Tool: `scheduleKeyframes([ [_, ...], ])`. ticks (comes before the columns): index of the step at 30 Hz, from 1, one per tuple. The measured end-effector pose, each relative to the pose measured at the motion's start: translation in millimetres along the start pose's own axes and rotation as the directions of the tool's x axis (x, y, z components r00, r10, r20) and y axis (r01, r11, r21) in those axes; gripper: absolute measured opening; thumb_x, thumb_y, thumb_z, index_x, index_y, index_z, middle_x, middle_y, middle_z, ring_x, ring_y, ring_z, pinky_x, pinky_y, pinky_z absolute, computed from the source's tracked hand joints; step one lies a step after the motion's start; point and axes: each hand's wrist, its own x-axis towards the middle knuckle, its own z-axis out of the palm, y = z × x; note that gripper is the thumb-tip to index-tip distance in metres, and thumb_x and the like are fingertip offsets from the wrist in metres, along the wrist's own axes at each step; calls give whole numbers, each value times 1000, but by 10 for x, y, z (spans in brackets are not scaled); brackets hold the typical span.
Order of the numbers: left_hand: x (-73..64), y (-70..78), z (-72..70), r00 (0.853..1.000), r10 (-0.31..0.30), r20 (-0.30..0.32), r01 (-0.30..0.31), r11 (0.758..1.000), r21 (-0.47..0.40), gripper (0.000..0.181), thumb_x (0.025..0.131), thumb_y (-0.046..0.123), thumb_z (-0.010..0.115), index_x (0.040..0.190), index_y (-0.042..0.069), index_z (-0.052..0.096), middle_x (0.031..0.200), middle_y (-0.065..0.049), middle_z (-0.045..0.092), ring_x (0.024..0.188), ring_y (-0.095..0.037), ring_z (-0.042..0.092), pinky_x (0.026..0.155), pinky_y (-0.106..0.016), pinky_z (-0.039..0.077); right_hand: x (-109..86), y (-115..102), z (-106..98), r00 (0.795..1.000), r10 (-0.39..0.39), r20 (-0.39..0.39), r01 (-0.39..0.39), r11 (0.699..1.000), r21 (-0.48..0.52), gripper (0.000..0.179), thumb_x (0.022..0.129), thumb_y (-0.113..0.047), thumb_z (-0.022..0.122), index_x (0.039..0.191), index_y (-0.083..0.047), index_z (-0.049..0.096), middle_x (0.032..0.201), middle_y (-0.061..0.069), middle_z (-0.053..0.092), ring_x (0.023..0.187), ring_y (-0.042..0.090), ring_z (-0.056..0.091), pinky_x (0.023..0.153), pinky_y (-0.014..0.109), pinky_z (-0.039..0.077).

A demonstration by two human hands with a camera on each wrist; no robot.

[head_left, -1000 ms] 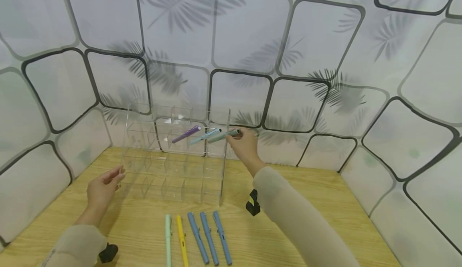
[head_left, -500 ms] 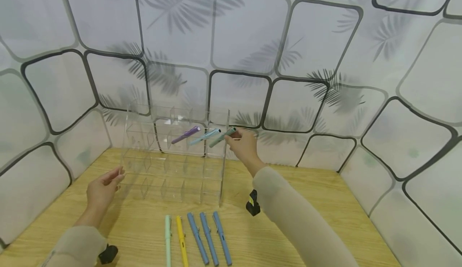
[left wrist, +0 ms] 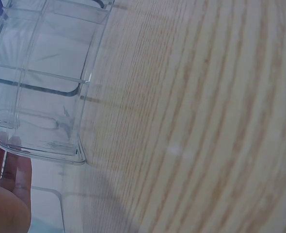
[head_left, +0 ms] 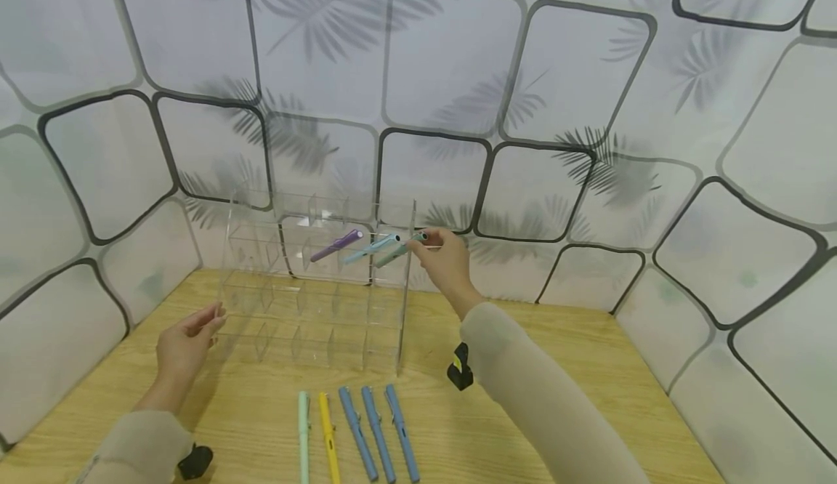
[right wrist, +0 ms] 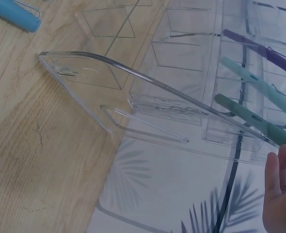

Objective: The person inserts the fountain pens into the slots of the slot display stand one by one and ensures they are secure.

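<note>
A clear acrylic rack (head_left: pixel 317 302) with several divided tiers stands on the table. My left hand (head_left: pixel 185 346) pinches the edge of its left side panel; the left wrist view shows the fingers (left wrist: pixel 22 177) around the panel. At the upper right of the rack, my right hand (head_left: pixel 445 262) holds a dark green pen (head_left: pixel 392 253) near its cap end, the pen slanting into the rightmost slot. Left of it in the same tier lie a light blue pen (head_left: pixel 371 248) and a purple pen (head_left: pixel 336 245). In the right wrist view, fingertips touch the green pen (right wrist: pixel 252 119) at its upper end.
In front of the rack lie a mint green pen (head_left: pixel 304 433), a yellow pen (head_left: pixel 330 437) and three blue pens (head_left: pixel 379 433) in a row on the wooden table (head_left: pixel 543 411). A patterned curtain (head_left: pixel 451 91) surrounds the table behind and at the sides.
The green pen has shifted slightly left and down, settling into the slot beside the light blue pen, my right hand staying at its end. The left hand holds its place.
</note>
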Motion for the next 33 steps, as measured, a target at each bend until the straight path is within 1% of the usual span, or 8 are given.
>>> scheduleKeyframes([
  [3,0,0,0,1000,4,1,-4,1000,-2,44,95,20,62,132,-1,52,116,7,59,76,20,51,69,-11,53,4,-10,-5,1000,-8,-11,8,1000,-13,39,89,-22,71,118,1,61,103,13,67,82,22,68,66,29,58],
  [7,-2,4,1,1000,-2,0,2,1000,-17,45,94,20,62,132,-1,52,113,12,60,76,20,51,70,-11,53,9,-11,-14,1000,-17,-8,17,1000,-25,36,89,-21,70,117,0,62,100,12,68,78,21,68,65,29,58],
  [12,-6,5,0,1000,-20,4,20,999,-40,47,94,22,63,133,-1,51,106,22,60,76,19,52,69,-10,52,27,4,-30,999,-37,12,37,999,-23,34,90,-20,69,117,-1,63,101,11,69,82,21,68,68,29,58],
  [17,-8,6,-1,1000,-20,6,20,998,-52,48,94,23,63,133,-2,51,101,28,60,77,19,53,69,-9,52,49,17,-55,997,-68,48,69,997,-23,34,90,-19,68,118,0,63,103,12,68,88,25,67,70,27,58],
  [20,-7,4,-1,1000,-18,5,18,998,-54,48,94,23,63,133,-3,51,97,31,59,77,19,53,69,-9,52,61,21,-69,995,-73,65,75,997,-32,32,90,-18,68,117,-1,64,103,13,67,89,25,67,69,27,58],
  [25,-7,5,3,1000,-14,2,14,999,-44,47,94,23,63,133,-2,52,100,28,60,76,19,52,69,-10,52,79,28,-84,994,-73,85,76,996,-37,28,90,-15,68,115,-2,65,105,12,67,90,24,66,70,26,58],
  [29,-3,-1,4,1000,-17,2,17,999,-44,47,94,23,63,133,-1,51,98,31,59,77,19,52,69,-9,52,85,33,-93,992,-77,104,80,996,-29,27,90,-14,68,115,-3,66,105,12,67,92,24,66,71,24,58],
  [33,-7,0,-2,1000,-7,4,7,999,-38,48,94,24,63,133,-2,51,97,32,59,77,20,52,69,-10,52,91,38,-99,990,-80,117,83,996,-20,28,90,-13,68,117,-4,65,105,11,67,93,24,65,71,24,58],
])
